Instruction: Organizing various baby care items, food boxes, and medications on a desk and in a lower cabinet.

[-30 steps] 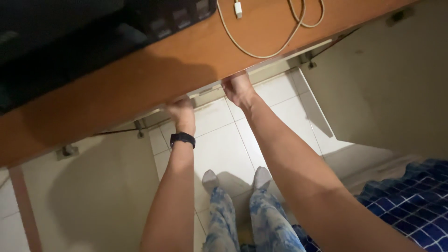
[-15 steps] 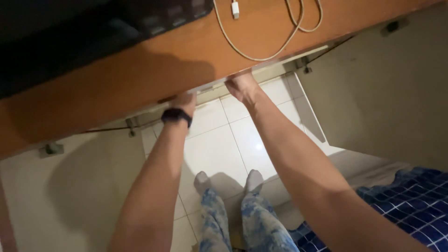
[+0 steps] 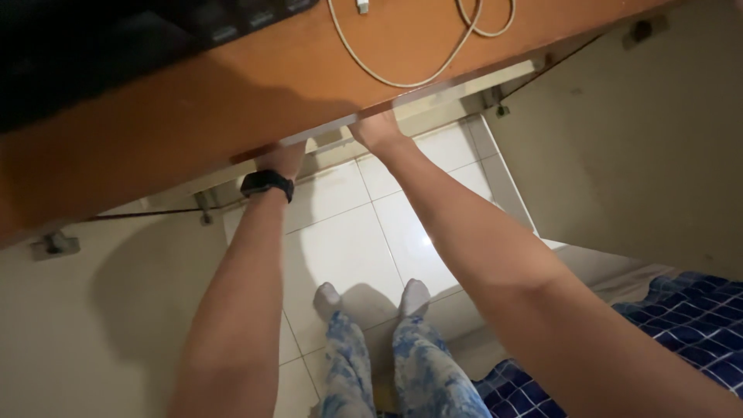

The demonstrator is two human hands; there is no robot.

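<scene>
I sit at an orange-brown wooden desk point(image 3: 232, 101), and both arms reach forward beneath its front edge. My left hand point(image 3: 280, 159), with a black band on its wrist, is mostly hidden under the desktop. My right hand point(image 3: 376, 128) touches a pale sliding shelf point(image 3: 464, 83) that sits just under the desktop. The fingers of both hands are out of sight, so I cannot tell their grip.
A cream cable point(image 3: 402, 73) loops across the desktop beside a black keyboard point(image 3: 101, 39). Metal brackets point(image 3: 53, 244) fix the desk to beige side panels. Below are white floor tiles point(image 3: 356, 240), my socked feet point(image 3: 370, 296) and a blue checked cloth point(image 3: 689, 325).
Both hands have slid further forward under the desk edge, so less of them shows. The pale shelf has gone in with them, and the view has shifted a little.
</scene>
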